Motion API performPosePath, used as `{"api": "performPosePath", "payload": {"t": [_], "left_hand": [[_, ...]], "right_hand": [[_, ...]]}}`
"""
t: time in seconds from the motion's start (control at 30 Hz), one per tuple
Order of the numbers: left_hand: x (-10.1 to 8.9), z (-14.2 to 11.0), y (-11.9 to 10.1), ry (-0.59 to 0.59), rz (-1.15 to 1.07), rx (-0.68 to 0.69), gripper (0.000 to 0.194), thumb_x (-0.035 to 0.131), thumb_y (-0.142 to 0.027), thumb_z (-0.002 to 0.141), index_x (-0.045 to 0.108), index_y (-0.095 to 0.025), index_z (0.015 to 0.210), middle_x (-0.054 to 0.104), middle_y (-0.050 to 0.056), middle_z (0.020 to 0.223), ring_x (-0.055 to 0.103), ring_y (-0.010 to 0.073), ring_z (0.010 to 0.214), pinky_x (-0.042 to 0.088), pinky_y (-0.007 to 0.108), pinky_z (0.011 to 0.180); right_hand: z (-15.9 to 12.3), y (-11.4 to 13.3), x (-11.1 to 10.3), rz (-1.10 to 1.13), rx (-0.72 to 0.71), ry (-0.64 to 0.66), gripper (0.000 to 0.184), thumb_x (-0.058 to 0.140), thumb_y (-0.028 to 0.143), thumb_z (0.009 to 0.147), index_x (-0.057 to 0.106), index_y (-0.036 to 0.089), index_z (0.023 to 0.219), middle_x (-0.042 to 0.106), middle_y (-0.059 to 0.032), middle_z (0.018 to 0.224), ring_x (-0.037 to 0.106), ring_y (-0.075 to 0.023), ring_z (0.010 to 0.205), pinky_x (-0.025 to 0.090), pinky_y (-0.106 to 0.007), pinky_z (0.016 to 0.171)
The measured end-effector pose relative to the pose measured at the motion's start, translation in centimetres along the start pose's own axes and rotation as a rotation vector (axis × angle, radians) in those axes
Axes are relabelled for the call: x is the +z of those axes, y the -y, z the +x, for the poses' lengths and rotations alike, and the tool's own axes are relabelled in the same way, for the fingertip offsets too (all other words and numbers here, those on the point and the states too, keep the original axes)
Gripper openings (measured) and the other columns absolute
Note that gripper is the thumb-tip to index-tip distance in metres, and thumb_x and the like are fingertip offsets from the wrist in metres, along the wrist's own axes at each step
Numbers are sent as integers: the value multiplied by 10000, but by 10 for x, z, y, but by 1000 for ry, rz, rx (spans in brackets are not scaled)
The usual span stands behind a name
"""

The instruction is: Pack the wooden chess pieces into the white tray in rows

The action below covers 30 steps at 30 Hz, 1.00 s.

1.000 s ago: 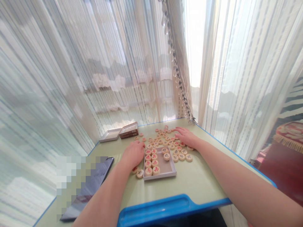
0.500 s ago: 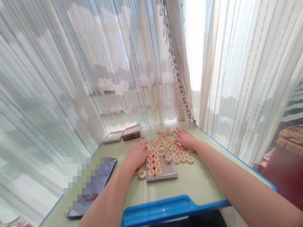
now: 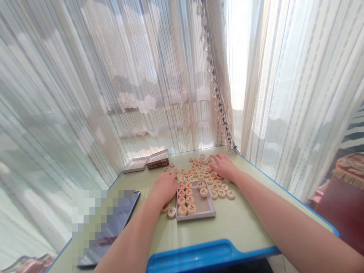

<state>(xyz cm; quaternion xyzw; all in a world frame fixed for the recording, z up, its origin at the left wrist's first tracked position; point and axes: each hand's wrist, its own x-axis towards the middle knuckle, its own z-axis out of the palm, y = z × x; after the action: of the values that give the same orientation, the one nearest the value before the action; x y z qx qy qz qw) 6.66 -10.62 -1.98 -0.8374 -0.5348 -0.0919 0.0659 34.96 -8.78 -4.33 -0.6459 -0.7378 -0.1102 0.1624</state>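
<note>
A shallow white box (image 3: 211,210) stands on the table with Chinese chess pieces in it. Red-marked pieces (image 3: 189,200) form two columns along its left side, and two black-marked pieces (image 3: 203,192) sit at its upper right. My left hand (image 3: 164,187) rests against the box's left edge, fingers bent forward with nothing visible in them. Two pieces (image 3: 171,212) lie by its wrist, one partly covered. Beyond the box, my right hand (image 3: 224,167) stretches over loose pieces (image 3: 201,176), its fingers apart and tips near a small piece (image 3: 209,159). Its palm hides some pieces.
An empty-looking lid (image 3: 135,164) and a stack of flat boxes (image 3: 158,159) stand at the table's far left. A dark tablet (image 3: 113,227) lies left of my forearm. The table (image 3: 233,223) has a blue rim (image 3: 193,254), and curtains (image 3: 170,76) hang behind it.
The view has shifted slightly. My right hand's fingers have drawn a little closer together over the far pieces. My left hand stays beside the box.
</note>
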Motion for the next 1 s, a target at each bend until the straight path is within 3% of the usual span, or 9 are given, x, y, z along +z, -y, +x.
{"api": "performPosePath", "payload": {"t": [0.1, 0.2, 0.3, 0.47, 0.67, 0.8, 1.0], "left_hand": [[0, -1, 0, -1, 2, 10, 343, 283, -251, 873, 617, -199, 930, 591, 90, 960, 536, 208, 914, 424, 339, 815], [-1, -2, 0, 0, -5, 4, 346, 280, -249, 872, 618, -200, 929, 592, 86, 963, 536, 208, 919, 427, 337, 814], [-1, -3, 0, 4, -13, -5, 351, 277, -251, 875, 619, -202, 937, 591, 86, 967, 537, 207, 921, 427, 334, 812], [-3, -2, 0, 1, -17, -6, 342, 295, -264, 877, 625, -197, 939, 593, 90, 964, 539, 212, 921, 422, 340, 823], [-3, -2, 0, -3, -46, -14, 331, 314, -252, 872, 633, -200, 944, 598, 86, 974, 542, 212, 924, 419, 339, 838], [-1, -1, 2, -19, -62, -8, 330, 317, -253, 864, 638, -217, 932, 605, 72, 981, 546, 211, 932, 418, 333, 840], [2, 0, 5, -32, -84, 9, 344, 306, -258, 860, 641, -220, 924, 608, 69, 978, 548, 207, 922, 419, 329, 834]], "right_hand": [[2, 0, 3, -13, -122, 12, 504, 302, 353, 909, 382, 126, 1352, 409, -154, 1379, 336, -264, 1276, 252, -410, 1046], [4, 1, 5, -11, -294, 102, 400, 329, 227, 902, 512, 173, 1254, 461, -100, 1353, 354, -211, 1275, 252, -371, 1054], [4, 1, 4, 11, -299, 113, 373, 373, 172, 880, 560, 185, 1202, 497, -83, 1325, 373, -200, 1260, 278, -358, 1035], [0, -2, -4, 76, -95, 74, 383, 380, 197, 853, 597, 162, 1166, 563, -112, 1231, 467, -228, 1157, 348, -351, 978], [-1, -4, -16, 182, 151, 74, 347, 400, 139, 748, 729, 191, 843, 638, -68, 1033, 604, -180, 887, 436, -250, 835], [-2, -1, -19, 247, 244, 77, 334, 434, 139, 728, 724, 181, 887, 667, -71, 996, 610, -191, 890, 444, -252, 812], [-4, -2, -19, 347, 356, 49, 378, 439, 165, 761, 650, 185, 1074, 691, -51, 960, 628, -143, 695, 479, -225, 639]]}}
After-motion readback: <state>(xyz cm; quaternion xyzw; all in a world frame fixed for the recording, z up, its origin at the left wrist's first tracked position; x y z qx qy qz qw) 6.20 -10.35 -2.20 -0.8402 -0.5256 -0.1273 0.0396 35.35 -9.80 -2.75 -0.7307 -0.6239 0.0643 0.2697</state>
